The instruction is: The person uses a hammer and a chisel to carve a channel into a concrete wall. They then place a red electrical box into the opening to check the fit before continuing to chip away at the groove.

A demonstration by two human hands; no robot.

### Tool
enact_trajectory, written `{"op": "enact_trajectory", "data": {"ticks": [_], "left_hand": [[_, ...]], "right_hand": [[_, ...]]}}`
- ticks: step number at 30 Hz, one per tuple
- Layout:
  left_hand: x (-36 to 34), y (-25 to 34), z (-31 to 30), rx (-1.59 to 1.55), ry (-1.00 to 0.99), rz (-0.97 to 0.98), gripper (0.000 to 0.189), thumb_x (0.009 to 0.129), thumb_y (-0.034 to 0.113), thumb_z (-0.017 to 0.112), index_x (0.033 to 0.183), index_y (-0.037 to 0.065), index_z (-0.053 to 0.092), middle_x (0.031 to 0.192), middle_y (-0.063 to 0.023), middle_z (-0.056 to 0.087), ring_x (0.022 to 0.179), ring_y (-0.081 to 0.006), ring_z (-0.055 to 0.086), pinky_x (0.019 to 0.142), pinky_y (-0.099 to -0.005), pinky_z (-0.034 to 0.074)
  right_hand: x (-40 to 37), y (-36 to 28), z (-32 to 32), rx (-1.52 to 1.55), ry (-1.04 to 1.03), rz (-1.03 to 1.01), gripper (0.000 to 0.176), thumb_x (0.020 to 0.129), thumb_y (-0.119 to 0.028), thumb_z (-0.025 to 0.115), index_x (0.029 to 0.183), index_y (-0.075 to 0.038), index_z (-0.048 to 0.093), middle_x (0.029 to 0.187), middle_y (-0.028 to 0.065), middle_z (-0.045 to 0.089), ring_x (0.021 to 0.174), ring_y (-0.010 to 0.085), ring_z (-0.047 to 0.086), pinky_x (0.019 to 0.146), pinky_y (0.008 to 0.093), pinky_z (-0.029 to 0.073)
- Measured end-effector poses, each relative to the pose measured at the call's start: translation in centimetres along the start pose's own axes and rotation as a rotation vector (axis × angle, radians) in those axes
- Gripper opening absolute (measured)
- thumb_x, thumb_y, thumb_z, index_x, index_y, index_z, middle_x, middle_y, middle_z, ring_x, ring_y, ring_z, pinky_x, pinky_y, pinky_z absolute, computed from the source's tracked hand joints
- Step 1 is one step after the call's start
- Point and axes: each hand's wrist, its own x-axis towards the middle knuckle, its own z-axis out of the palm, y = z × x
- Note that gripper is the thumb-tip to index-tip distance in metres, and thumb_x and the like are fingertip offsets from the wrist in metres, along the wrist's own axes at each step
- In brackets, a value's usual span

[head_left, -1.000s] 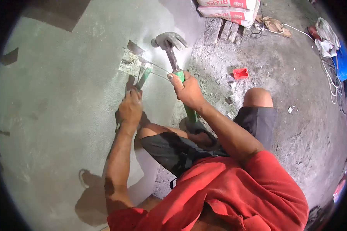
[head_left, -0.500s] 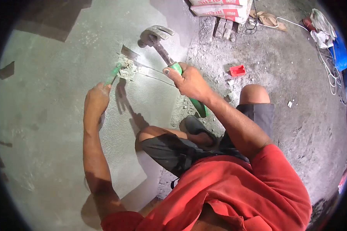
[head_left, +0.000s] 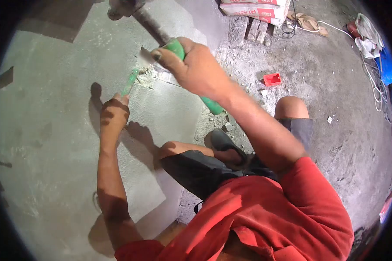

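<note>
My right hand point(head_left: 200, 67) is closed round the green grip of a claw hammer point(head_left: 154, 26), raised with its head near the upper edge of the view. My left hand point(head_left: 114, 115) is wrapped round a slim chisel-like tool point(head_left: 130, 81) with a green, see-through part; its exact kind is not clear. The tool's green end lies beside a rough broken patch point(head_left: 146, 77) in the grey plastered wall point(head_left: 65, 139). Crumbled pale material fills that patch, and a dark slot shows just above it. My right hand partly covers the area to the right of the patch.
A small red plastic box point(head_left: 272, 79) lies on the dusty floor point(head_left: 335, 161) among rubble. Printed sacks point(head_left: 255, 9) rest on blocks point(head_left: 257, 31) at the back. A white cable point(head_left: 370, 71) runs by a blue container point(head_left: 386, 65) on the right.
The hammer and my right hand have risen up and to the left, away from the broken patch and closer to the camera. My left hand keeps its hold, shifted slightly.
</note>
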Motion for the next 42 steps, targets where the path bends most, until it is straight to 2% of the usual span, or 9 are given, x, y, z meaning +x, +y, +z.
{"op": "enact_trajectory", "data": {"ticks": [8, 16, 18, 25, 28, 33, 36, 39, 42], "left_hand": [[-1.4, 2.4, -1.2, 0.181, 0.161, 0.134, 0.034, 0.102, 0.022, 0.048, 0.086, -0.004, 0.063, 0.078, -0.0260, 0.066, 0.073, -0.0427, 0.067, 0.067, -0.0486, 0.053], [-1.7, 2.3, -0.4, 0.148, 0.059, -0.050, 0.034, 0.103, 0.024, 0.048, 0.092, -0.006, 0.061, 0.076, -0.0250, 0.066, 0.075, -0.0439, 0.068, 0.066, -0.0467, 0.055], [-1.7, 2.1, -0.4, 0.098, 0.012, -0.104, 0.036, 0.103, 0.026, 0.048, 0.092, -0.006, 0.061, 0.077, -0.0256, 0.066, 0.077, -0.0449, 0.067, 0.068, -0.0486, 0.054], [-1.3, 1.7, -0.1, 0.060, -0.034, -0.079, 0.040, 0.103, 0.028, 0.048, 0.096, -0.008, 0.064, 0.085, -0.0308, 0.067, 0.082, -0.0472, 0.067, 0.073, -0.0512, 0.053], [-1.3, 2.6, 0.1, 0.031, -0.053, -0.166, 0.038, 0.102, 0.025, 0.048, 0.095, -0.008, 0.065, 0.084, -0.0312, 0.067, 0.082, -0.0473, 0.067, 0.073, -0.0518, 0.053], [-3.7, -1.4, 5.6, 0.013, 0.133, 0.060, 0.025, 0.099, 0.021, 0.050, 0.103, 0.000, 0.064, 0.092, -0.0247, 0.068, 0.089, -0.0419, 0.067, 0.074, -0.0506, 0.052], [-7.1, 6.6, 3.6, 0.144, -0.011, 0.500, 0.021, 0.095, 0.021, 0.059, 0.110, 0.006, 0.062, 0.097, -0.0166, 0.069, 0.085, -0.0378, 0.067, 0.074, -0.0465, 0.055], [-8.0, 8.5, 3.8, -0.212, -0.061, 0.243, 0.027, 0.096, 0.027, 0.061, 0.109, 0.004, 0.059, 0.098, -0.0187, 0.068, 0.085, -0.0403, 0.067, 0.077, -0.0483, 0.054], [-6.6, 7.2, 2.7, -0.435, -0.114, -0.275, 0.031, 0.098, 0.029, 0.058, 0.112, 0.001, 0.056, 0.100, -0.0254, 0.067, 0.092, -0.0473, 0.065, 0.078, -0.0501, 0.051]], "right_hand": [[-2.1, 7.6, 4.7, -0.176, -0.198, 0.124, 0.056, 0.095, -0.050, 0.059, 0.096, 0.005, 0.063, 0.075, 0.0253, 0.065, 0.072, 0.0365, 0.067, 0.071, 0.0464, 0.052], [0.3, 1.5, 1.0, -0.121, -0.141, 0.046, 0.052, 0.095, -0.046, 0.060, 0.092, 0.006, 0.063, 0.069, 0.0226, 0.063, 0.067, 0.0320, 0.065, 0.068, 0.0438, 0.052], [0.8, 0.2, 0.9, -0.044, -0.030, -0.055, 0.057, 0.094, -0.047, 0.061, 0.091, 0.009, 0.063, 0.074, 0.0297, 0.065, 0.076, 0.0478, 0.066, 0.073, 0.0479, 0.052], [-1.1, 8.2, 4.5, -0.214, -0.288, 0.263, 0.055, 0.094, -0.048, 0.058, 0.101, 0.007, 0.064, 0.090, 0.0328, 0.066, 0.090, 0.0491, 0.065, 0.083, 0.0508, 0.051], [-0.7, 6.6, 1.9, -0.221, -0.135, 0.228, 0.055, 0.095, -0.047, 0.057, 0.100, 0.006, 0.065, 0.094, 0.0323, 0.067, 0.091, 0.0481, 0.065, 0.083, 0.0494, 0.052], [1.3, 0.4, -1.2, 0.023, 0.068, -0.018, 0.052, 0.094, -0.046, 0.059, 0.098, 0.005, 0.065, 0.084, 0.0301, 0.067, 0.085, 0.0470, 0.066, 0.078, 0.0483, 0.052], [-0.1, -0.9, -2.5, 0.134, 0.122, -0.032, 0.049, 0.093, -0.045, 0.061, 0.097, 0.003, 0.065, 0.076, 0.0240, 0.066, 0.073, 0.0384, 0.067, 0.072, 0.0451, 0.052], [-2.5, 0.3, -4.2, 0.160, 0.009, 0.160, 0.046, 0.094, -0.045, 0.062, 0.098, 0.001, 0.065, 0.068, 0.0107, 0.061, 0.065, 0.0172, 0.058, 0.063, 0.0360, 0.049], [-5.0, 3.7, -5.4, 0.060, -0.052, 0.295, 0.046, 0.095, -0.045, 0.062, 0.098, 0.001, 0.064, 0.065, 0.0080, 0.059, 0.059, 0.0168, 0.057, 0.059, 0.0348, 0.049]]}}
